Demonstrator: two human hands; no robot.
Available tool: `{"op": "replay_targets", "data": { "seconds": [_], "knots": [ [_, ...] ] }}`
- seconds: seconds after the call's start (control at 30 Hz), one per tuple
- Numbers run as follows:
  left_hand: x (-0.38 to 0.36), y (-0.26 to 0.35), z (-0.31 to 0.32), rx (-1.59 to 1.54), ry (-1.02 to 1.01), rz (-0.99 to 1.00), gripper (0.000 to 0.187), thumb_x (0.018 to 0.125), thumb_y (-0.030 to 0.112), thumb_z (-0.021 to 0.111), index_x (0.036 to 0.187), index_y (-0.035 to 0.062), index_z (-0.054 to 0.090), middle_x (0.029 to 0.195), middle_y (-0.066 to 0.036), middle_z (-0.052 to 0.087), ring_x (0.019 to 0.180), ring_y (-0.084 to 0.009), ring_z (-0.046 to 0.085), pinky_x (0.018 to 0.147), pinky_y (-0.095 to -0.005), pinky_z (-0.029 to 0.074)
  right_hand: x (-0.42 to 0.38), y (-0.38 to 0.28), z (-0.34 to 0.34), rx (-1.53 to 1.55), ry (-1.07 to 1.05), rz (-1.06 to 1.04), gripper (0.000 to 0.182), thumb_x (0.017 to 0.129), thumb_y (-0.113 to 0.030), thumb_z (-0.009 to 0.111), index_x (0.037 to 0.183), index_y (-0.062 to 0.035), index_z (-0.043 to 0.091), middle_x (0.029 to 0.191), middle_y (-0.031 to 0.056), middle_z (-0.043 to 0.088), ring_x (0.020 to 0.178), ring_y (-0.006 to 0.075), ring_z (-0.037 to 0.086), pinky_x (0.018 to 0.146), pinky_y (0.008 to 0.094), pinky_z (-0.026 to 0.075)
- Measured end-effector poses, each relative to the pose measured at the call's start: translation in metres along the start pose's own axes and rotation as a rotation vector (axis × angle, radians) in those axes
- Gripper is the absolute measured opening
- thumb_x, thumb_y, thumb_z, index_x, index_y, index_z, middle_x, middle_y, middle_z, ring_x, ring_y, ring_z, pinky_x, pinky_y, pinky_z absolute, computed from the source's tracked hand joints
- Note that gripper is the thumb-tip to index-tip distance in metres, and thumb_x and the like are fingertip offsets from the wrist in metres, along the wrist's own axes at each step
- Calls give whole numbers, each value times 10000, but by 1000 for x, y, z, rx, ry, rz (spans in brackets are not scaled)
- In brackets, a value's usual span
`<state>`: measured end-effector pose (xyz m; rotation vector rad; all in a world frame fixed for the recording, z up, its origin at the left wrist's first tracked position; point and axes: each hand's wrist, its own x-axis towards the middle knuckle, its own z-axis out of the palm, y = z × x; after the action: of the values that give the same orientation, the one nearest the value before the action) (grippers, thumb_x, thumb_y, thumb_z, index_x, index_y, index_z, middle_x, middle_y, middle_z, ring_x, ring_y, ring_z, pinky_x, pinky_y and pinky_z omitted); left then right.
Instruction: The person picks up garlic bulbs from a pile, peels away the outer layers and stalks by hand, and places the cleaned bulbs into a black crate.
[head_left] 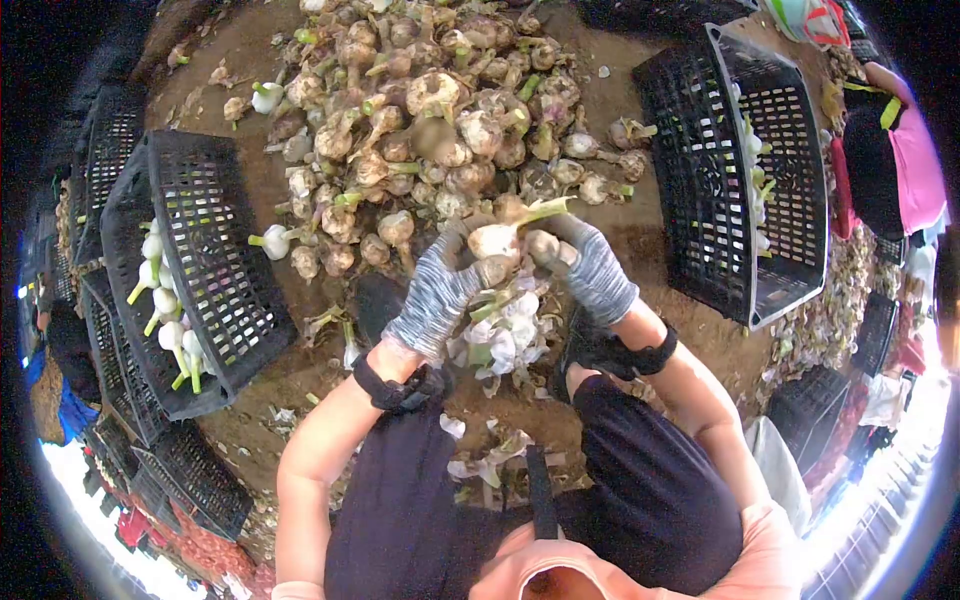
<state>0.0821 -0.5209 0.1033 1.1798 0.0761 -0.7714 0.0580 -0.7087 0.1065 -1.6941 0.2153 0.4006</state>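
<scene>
At the centre of the frame, a garlic bulb (494, 241) was pinched in the gloved left hand (442, 285), apparently to steady it; the right hand (592, 265) was curled at its stem, its grip uncertain. Pale skins (512, 335) lay just below. The bulb heap (425, 125), upper centre, left crate (225, 250) and right crate (690, 170) seemingly stood within reach.

The brown earthen floor (612, 112) carries heaped garlic (385, 120), pale peelings (510, 340) and black crates (690, 180).

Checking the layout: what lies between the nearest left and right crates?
The head view shows a garlic heap and, nearer, the left hand, a bulb and the right hand.
</scene>
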Motion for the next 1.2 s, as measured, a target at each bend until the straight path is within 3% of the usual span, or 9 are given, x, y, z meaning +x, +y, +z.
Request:
{"op": "replay_targets", "data": {
  "seconds": [0.03, 0.1, 0.33, 0.43, 0.6, 0.7, 0.87, 0.93, 1.2],
  "knots": [
    [-4, 7, 6, 11, -5, -10, 650, 742, 313, 719, 1237, 10, 424, 1077, -73, 563, 972, -143, 555, 844, -277, 464, 3, 1, 5, 237, 24, 9, 332, 846, -281, 618, 1005, 9, 597, 909, 54, 631, 830, 112, 556, 770, 273, 461],
    [-5, 7, 10, 45, 7, 43, 574, 753, 204, 726, 1211, 1, 446, 1054, -63, 571, 951, -133, 554, 837, -273, 468, 7, 7, 6, 233, 39, -23, 305, 837, -258, 632, 986, 6, 601, 906, 52, 629, 832, 109, 552, 768, 269, 459],
    [-3, 3, 9, 147, 16, 43, 572, 743, 212, 734, 1201, 1, 464, 1043, -58, 576, 943, -135, 559, 844, -270, 466, 5, 10, -2, 206, 44, 37, 242, 822, -198, 651, 949, 5, 618, 826, 15, 626, 754, 75, 538, 696, 243, 465],
    [-6, 10, 10, -49, -11, -53, 557, 751, 247, 724, 1188, 1, 480, 1039, -60, 579, 952, -134, 557, 843, -273, 467, 3, 4, -7, 178, 0, 103, 239, 833, -185, 633, 972, 9, 617, 835, 20, 629, 755, 74, 538, 697, 242, 465],
    [-10, 11, 4, -307, -126, -228, 638, 746, 401, 697, 1205, 13, 484, 1069, -40, 582, 986, -147, 560, 892, -273, 429, 2, -3, -13, 17, -56, -88, 230, 839, -186, 617, 956, 12, 624, 843, 44, 643, 764, 89, 554, 722, 256, 468],
    [-10, 13, 7, -314, -122, -191, 627, 758, 394, 686, 1215, 17, 480, 1064, -37, 583, 995, -135, 550, 897, -266, 420, 3, -4, -17, 160, -86, 57, 219, 825, -176, 629, 930, 16, 628, 852, 63, 650, 776, 108, 574, 740, 270, 470],
    [-9, 11, 4, -235, -147, -154, 509, 811, 350, 648, 1167, 17, 500, 998, -34, 581, 910, -121, 558, 847, -270, 456, 5, -1, -4, 31, 37, -71, 212, 815, -164, 640, 921, 19, 627, 856, 88, 658, 800, 140, 602, 753, 287, 476],
    [-11, 15, 5, -262, -139, -178, 500, 819, 349, 638, 1168, 19, 500, 990, -32, 580, 904, -120, 557, 846, -272, 457, 5, -3, -6, -80, -10, -137, 197, 843, -158, 620, 938, 14, 622, 854, 47, 633, 767, 85, 559, 714, 249, 470],
    [-7, 9, 4, -387, -92, -202, 540, 824, 370, 627, 1205, 21, 470, 1007, -40, 567, 942, -118, 538, 865, -295, 453, 4, -7, -8, -29, -7, -44, 207, 828, -147, 619, 948, 20, 635, 824, 88, 660, 747, 120, 595, 693, 269, 488]
  ]
}}
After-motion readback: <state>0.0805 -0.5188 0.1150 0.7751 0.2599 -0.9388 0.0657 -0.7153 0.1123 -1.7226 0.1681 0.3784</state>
